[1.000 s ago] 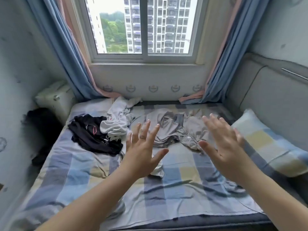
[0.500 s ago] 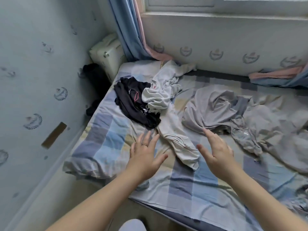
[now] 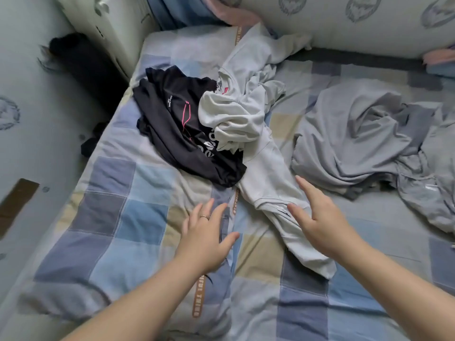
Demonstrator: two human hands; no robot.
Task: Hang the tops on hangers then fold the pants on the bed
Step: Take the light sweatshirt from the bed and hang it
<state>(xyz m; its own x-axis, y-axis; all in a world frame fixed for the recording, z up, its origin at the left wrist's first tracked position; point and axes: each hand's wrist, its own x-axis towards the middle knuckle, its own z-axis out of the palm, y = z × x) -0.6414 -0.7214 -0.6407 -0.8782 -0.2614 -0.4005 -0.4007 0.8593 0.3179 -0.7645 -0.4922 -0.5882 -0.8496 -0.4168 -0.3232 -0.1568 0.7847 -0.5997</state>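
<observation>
A crumpled black garment (image 3: 177,129) with pink and white print lies on the checked bed sheet (image 3: 123,217). A pale grey-white garment (image 3: 248,114) lies partly over it, one long part stretching toward me. A heap of grey clothes (image 3: 357,134) sits to the right. My left hand (image 3: 205,232), wearing a ring, hovers flat with spread fingers over the sheet just below the black garment. My right hand (image 3: 317,220) is open over the long part of the pale garment, fingers straight. Neither hand holds anything. No hangers are in view.
The bed's left edge borders a narrow gap by the wall, with a dark object (image 3: 81,60) and a white box (image 3: 108,25) in the far corner. A blue and pink curtain (image 3: 197,11) hangs at the back. The patterned wall (image 3: 369,23) runs behind the bed.
The view has dropped from the window down to the bed and shifted left. Both open hands have lowered and moved toward the black and pale garments.
</observation>
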